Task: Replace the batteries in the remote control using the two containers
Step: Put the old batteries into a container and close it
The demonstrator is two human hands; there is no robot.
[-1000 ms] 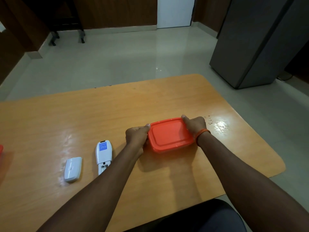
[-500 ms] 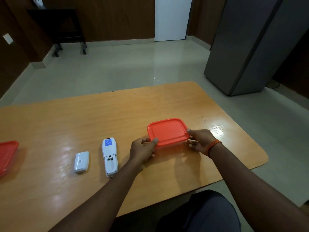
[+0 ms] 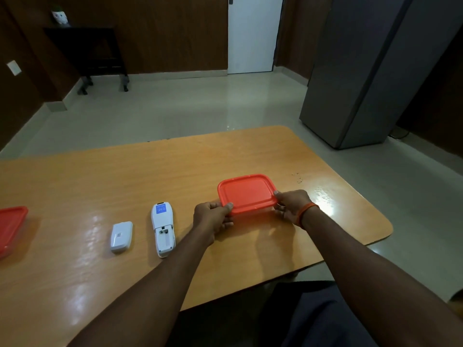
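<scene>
Toward the right of the glossy wooden worktop, the left hand and the right hand each had a closed grip on a near corner of the orange-red rectangular plastic container, thumbs on its lid, fingers curled under the rim. Its body was mostly hidden below the lid and the hands; the contents could not be made out. Left of the left hand lay the white remote control, back up, its battery bay uncovered. Just beside it lay the white battery cover. A second red-lidded container was cut off at the left edge.
</scene>
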